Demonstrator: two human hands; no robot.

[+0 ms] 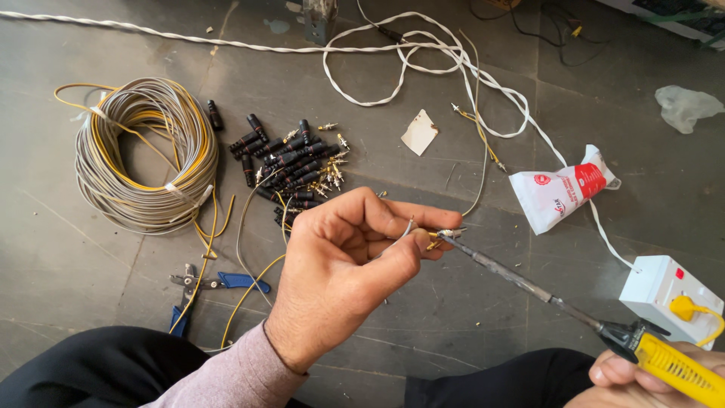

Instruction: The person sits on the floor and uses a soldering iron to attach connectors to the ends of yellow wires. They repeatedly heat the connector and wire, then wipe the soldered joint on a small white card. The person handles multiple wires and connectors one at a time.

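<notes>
Gold connector (445, 235) and grey wire (406, 229) sit pinched in my left hand (343, 264) above the floor while my right hand (642, 374) grips the yellow soldering iron (676, 366), tip touching the joint, which likely needs steadiness next.

It looked like an informal electrical workshop set up on a bare grey floor (453, 302): a cable coil (143, 155), loose black connectors (291, 162), pliers (204, 287) and a soldering iron (574, 310) lay about.
</notes>
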